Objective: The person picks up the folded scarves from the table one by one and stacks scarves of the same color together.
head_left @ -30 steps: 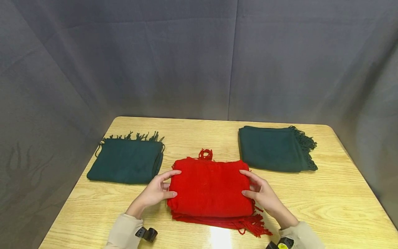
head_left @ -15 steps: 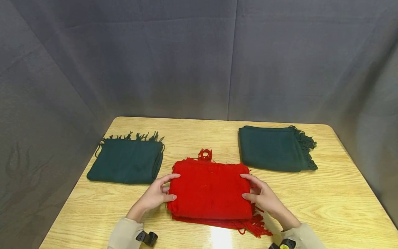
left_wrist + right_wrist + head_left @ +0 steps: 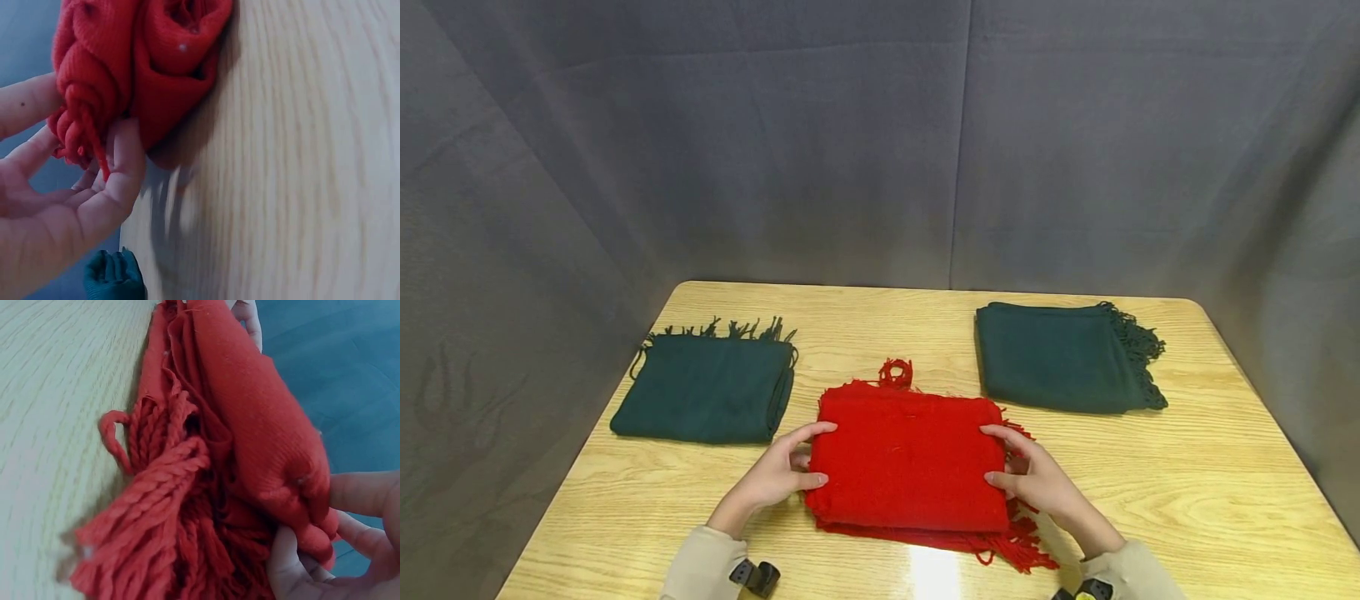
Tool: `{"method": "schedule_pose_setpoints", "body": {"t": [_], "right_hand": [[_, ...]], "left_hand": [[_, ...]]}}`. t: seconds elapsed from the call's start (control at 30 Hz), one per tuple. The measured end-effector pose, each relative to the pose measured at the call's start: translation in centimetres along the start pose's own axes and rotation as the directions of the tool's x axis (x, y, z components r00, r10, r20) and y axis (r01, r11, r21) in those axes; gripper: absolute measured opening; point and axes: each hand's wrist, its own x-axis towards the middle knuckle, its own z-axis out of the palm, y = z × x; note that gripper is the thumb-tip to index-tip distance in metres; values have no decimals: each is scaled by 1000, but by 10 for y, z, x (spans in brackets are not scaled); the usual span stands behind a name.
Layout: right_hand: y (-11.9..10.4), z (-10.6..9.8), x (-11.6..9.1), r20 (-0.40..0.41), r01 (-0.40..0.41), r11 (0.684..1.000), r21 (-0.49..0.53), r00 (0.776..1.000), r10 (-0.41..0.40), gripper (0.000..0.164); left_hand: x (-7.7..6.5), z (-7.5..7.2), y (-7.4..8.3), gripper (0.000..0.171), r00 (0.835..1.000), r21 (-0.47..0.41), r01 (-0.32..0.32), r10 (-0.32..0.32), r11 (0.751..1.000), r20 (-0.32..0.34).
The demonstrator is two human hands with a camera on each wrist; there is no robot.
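Note:
A red folded scarf (image 3: 910, 462) with fringe lies near the middle of the table's front. Its upper part sits over a lower red layer (image 3: 917, 537); whether these are two scarves or one I cannot tell. My left hand (image 3: 775, 475) grips the upper part's left end, thumb and fingers around the rolled edge (image 3: 94, 69) in the left wrist view. At the opposite end, my right hand (image 3: 1037, 479) pinches it the same way. Thick twisted fringe (image 3: 150, 519) spills out below the right hand in the right wrist view.
A dark green folded scarf (image 3: 703, 392) lies on the left, its fringe toward the back. Another green folded scarf (image 3: 1052, 358) is at the back right, fringe to the right. Grey curtains (image 3: 820, 150) stand behind the wooden table (image 3: 1195, 450).
Both hands have come slightly nearer to me, and the upper red part has shifted slightly with them. More fringe shows at its right side. The green scarves have stayed put.

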Motion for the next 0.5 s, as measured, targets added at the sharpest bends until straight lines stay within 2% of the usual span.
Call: {"method": "schedule_pose_setpoints", "body": {"t": [0.07,0.17,0.33,0.43,0.5], "right_hand": [[0,0,0,-9,11,1000,-22,1000,-12,59],[-2,-1,-2,-26,83,991,-106,996,-86,57],[-6,-5,-8,-52,185,944,-273,977,-207,58],[-8,-8,-12,-44,187,922,-341,976,-214,59],[-9,-12,-14,-21,173,918,-357,981,-194,59]], "left_hand": [[-1,-1,1,61,1000,22,-19,19,1000,-13],[-2,-2,3,61,998,45,-49,51,998,-40],[-5,-4,5,60,993,26,-68,70,997,-91],[-7,-6,5,60,992,-3,-93,92,996,-91],[-8,-8,4,62,992,-15,-102,101,995,-73]]}}
